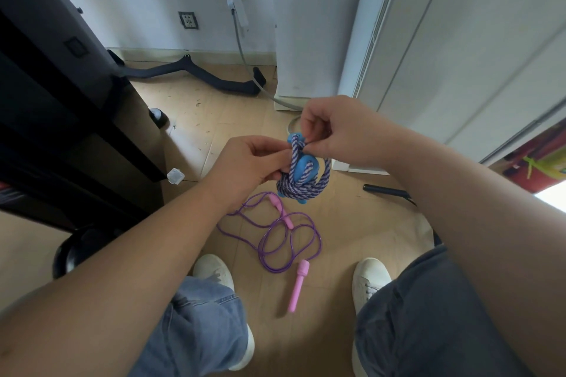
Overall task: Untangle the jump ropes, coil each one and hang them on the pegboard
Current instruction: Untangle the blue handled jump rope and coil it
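A braided purple-and-white jump rope (298,184) with blue handles (304,167) hangs bundled in front of me, above the floor. My left hand (248,162) grips the bundle from the left side. My right hand (333,128) pinches a strand of this rope at the top of the bundle. A thin purple jump rope (275,236) with pink handles (297,289) lies in loose loops on the wooden floor between my feet. No pegboard is in view.
A black cabinet (61,107) stands at the left, a white unit (306,40) and white panels at the back right. A black curved bar (190,73), a grey cable (245,55), a small clear box (175,176) and a black handle (386,191) lie on the floor.
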{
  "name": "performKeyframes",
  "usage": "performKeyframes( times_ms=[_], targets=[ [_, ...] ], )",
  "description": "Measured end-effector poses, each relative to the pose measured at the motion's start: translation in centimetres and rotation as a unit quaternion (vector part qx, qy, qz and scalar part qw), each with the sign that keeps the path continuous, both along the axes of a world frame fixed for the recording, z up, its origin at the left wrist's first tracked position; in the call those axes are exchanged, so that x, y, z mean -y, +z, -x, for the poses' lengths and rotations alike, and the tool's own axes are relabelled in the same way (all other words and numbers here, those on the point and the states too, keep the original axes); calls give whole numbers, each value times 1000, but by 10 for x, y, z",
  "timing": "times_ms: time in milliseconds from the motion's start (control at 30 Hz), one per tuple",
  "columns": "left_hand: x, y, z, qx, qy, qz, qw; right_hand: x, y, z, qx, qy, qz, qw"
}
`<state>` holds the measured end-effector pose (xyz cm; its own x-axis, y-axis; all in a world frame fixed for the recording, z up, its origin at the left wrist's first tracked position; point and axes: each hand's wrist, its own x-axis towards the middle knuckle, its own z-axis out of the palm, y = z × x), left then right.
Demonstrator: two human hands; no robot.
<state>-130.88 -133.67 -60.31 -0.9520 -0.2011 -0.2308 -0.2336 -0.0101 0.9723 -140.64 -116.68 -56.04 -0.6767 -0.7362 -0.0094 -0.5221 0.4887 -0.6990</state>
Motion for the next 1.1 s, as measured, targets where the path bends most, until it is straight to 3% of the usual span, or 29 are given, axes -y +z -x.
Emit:
performKeyframes(
  times_ms=[200, 367, 433, 500, 600, 667, 733, 867, 967, 1100],
  targets=[
    [-3, 1, -3, 12, -10, 63, 998, -2, 5, -3, -15, 12, -23, 1000],
    [-4, 6, -4, 17, -72, 254, 964, 1, -4, -13, 8, 35, -37, 999],
    [-5, 3, -4, 26, -79, 277, 957, 3, -6, -15, -2, 65, -60, 996],
    [-8, 3, -4, 33, -67, 231, 970, 5, -5, -16, 3, 74, -70, 995],
    [-13, 7, -2, 18, -37, 93, 995, 7, -6, -14, 50, 46, -33, 997],
    [-14, 7, 1, 8, 2, 59, 998, 8, -7, -14, 80, 27, -15, 996],
    [-11, 2, 4, 7, 50, 40, 998, 10, -9, -15, 75, 24, -19, 997],
    [-6, 6, 8, 32, 122, -96, 987, 16, -13, -16, 87, 4, 11, 996],
    [1, 7, 12, 73, 112, -76, 988, 19, -15, -16, 75, -7, 11, 997],
    [6, 9, 12, 132, 74, -212, 965, 19, -20, -16, 86, 18, -39, 995]
  ],
)
